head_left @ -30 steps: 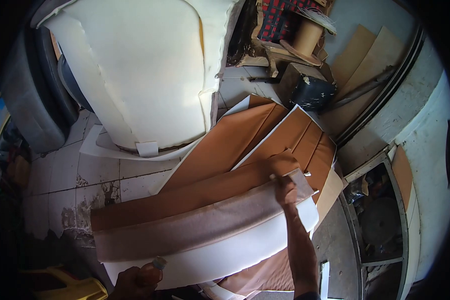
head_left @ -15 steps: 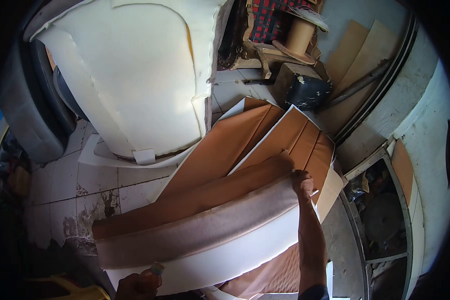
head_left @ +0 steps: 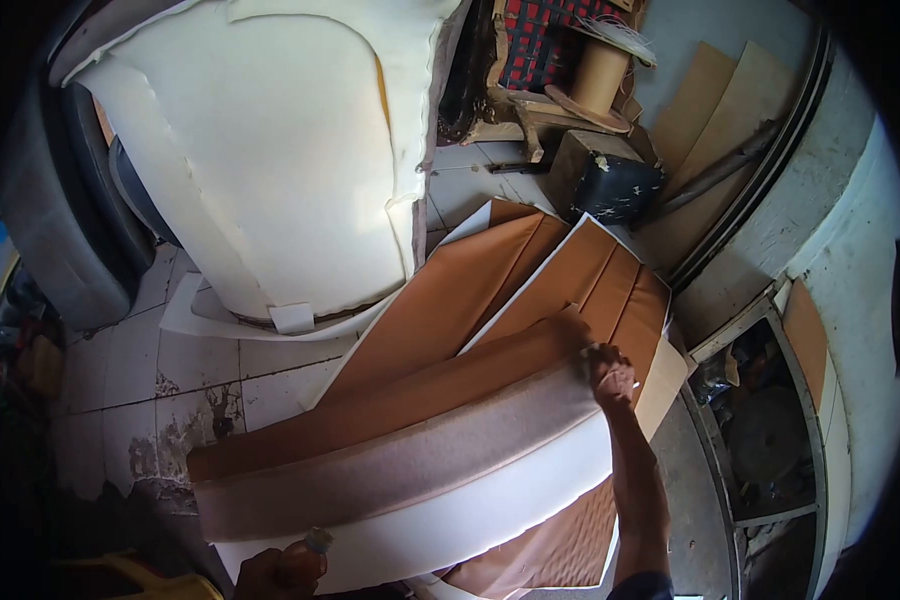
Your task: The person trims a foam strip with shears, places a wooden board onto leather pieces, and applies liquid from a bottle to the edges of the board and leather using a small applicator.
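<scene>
My right hand (head_left: 612, 375) is closed at the right end of a long curved strip (head_left: 400, 455), brown along the top, greyish in the middle and white below. A small pale tip shows beside the fist; what it grips, if anything, is too blurred to name. At the lower left, my left hand (head_left: 260, 575) is wrapped round a small bottle (head_left: 307, 562) with orange-brown contents and a clear neck. The bottle is over the strip's white lower part. Under the strip lie brown stitched covers (head_left: 460, 285) with white edges.
A large cream padded seat piece (head_left: 270, 160) stands at the upper left on tiles. Beyond are a wooden spool (head_left: 600, 75), a worn black block (head_left: 610, 180) and a red-and-black webbed frame (head_left: 535, 45). A metal-framed rack (head_left: 815, 450) stands at right.
My right hand has shifted slightly right and down, its forearm swinging right. The brown cover underneath shows more at the lower right. My left hand and the bottle have barely moved.
</scene>
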Motion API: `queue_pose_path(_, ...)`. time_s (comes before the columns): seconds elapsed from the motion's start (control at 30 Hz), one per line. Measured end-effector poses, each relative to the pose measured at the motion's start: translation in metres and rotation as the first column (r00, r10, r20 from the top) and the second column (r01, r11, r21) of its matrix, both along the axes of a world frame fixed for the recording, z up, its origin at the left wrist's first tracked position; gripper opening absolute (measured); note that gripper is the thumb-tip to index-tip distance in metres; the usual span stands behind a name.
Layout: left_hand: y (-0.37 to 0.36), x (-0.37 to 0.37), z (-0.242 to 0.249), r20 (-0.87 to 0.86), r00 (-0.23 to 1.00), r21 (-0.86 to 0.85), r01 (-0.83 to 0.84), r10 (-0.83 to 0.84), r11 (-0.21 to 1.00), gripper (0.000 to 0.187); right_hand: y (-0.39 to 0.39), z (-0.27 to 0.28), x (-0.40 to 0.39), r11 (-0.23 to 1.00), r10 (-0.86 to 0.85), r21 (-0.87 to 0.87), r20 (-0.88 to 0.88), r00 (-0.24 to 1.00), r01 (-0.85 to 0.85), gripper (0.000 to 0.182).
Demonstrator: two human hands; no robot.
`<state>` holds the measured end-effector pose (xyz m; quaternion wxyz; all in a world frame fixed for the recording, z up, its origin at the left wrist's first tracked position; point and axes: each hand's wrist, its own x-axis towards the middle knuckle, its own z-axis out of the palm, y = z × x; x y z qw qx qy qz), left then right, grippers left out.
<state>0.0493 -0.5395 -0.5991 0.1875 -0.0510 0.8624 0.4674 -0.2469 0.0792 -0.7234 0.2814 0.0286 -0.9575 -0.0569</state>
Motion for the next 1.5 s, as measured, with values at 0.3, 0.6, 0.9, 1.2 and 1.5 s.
queue_pose_path(0.3,0.004,0.005,-0.004,0.106,0.987,0.178,-0.137,0.12,0.975,0.043,0.02,-0.002,-0.008,0.998,0.034,0.059,0.076,0.997,-0.038,0.024)
queue_pose_path(0.6,0.001,0.002,-0.022,0.022,1.0,0.097,0.018,-0.02,0.995,0.027,-0.004,0.03,-0.001,0.982,-0.184,-0.054,-0.02,0.983,0.182,0.02)
queue_pose_path(0.9,0.017,-0.009,0.016,0.093,0.996,-0.229,0.01,0.012,0.973,0.042,-0.214,0.039,0.083,0.768,0.627,0.008,0.194,0.754,-0.641,0.04)
queue_pose_path(1.2,-0.016,0.014,0.0,0.123,0.992,-0.153,-0.02,0.039,0.988,0.052,-0.242,0.044,0.084,0.945,0.143,-0.305,0.061,0.988,-0.118,0.015)
queue_pose_path(1.5,-0.026,0.017,0.006,0.021,0.998,-0.102,0.056,-0.054,0.993,0.053,-0.343,0.031,0.09,0.716,0.303,-0.654,-0.026,0.953,-0.246,0.012)
